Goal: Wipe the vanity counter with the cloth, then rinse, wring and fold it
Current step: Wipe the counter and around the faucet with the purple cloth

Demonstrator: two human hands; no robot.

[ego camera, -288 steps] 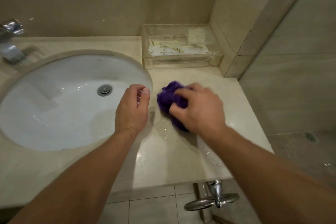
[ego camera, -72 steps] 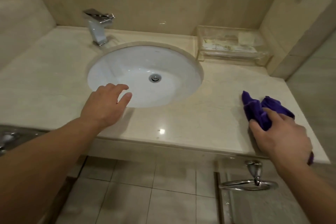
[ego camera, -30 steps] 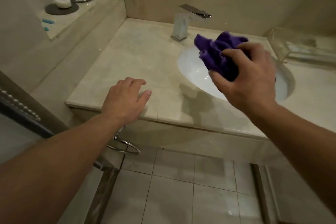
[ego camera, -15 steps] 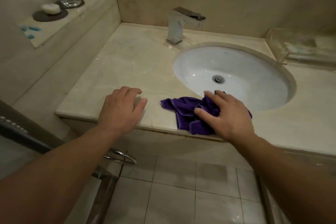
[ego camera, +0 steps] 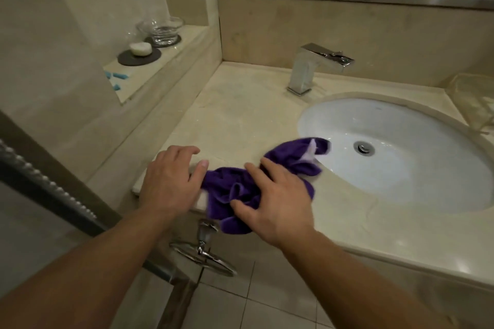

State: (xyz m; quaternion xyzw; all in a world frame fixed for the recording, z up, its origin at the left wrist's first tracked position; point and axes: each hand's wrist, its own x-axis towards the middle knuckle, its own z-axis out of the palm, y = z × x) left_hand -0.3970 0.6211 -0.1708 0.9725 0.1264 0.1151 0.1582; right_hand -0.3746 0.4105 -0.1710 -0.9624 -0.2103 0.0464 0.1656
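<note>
Right hand (ego camera: 278,203) spread wide, pressed flat on the crumpled purple cloth (ego camera: 227,185) at the front edge of the bench (ego camera: 240,115); long axis slantwise, near end drooping over the bench lip, far end pointing into the sink (ego camera: 401,176); left hand (ego camera: 171,181) loose and flat on the bench corner, thumb tip just beside the cloth.

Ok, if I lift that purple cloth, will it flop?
Probably floppy: the purple cloth lies in soft crumpled folds, one end hanging past the counter edge. Likely slides easily under the right hand on glossy stone.
</note>
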